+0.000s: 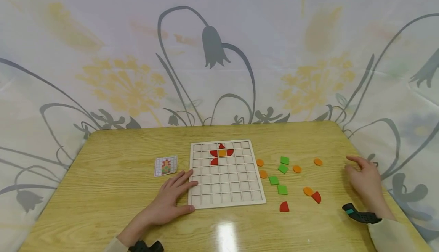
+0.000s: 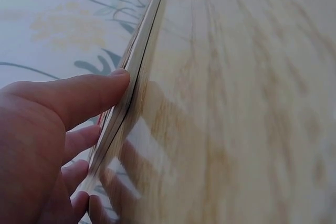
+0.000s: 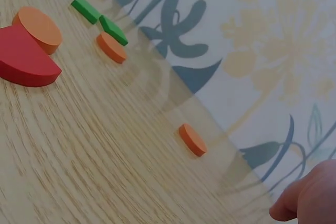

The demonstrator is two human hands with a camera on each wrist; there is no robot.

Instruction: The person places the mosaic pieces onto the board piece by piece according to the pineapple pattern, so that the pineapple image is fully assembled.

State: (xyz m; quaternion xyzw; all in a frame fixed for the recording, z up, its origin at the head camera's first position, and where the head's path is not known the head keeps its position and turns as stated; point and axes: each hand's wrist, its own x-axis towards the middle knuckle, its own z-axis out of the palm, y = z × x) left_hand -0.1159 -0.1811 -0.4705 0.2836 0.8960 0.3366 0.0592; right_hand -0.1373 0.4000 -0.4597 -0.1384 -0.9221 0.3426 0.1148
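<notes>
A white gridded board (image 1: 224, 188) lies in the middle of the table. Near its top an orange square (image 1: 222, 153) is framed by a red triangle (image 1: 221, 146) above and red quarter-circles at both sides and lower left. My left hand (image 1: 166, 200) rests at the board's left edge, fingers spread and fairly straight; its thumb (image 2: 100, 95) touches the board's side in the left wrist view. Far to the right my right hand (image 1: 365, 179) is held loosely bent near the table's edge, with nothing visible in it. The nearest piece to it is an orange disc (image 1: 318, 162).
Left of the board lies a small card (image 1: 166, 166) printed with a coloured figure on a grid. Between board and right hand are scattered several green squares (image 1: 282, 190), more orange discs (image 1: 297, 169) and two red quarter-circles (image 1: 284, 206). Patterned cloth (image 1: 219, 53) hangs behind the table.
</notes>
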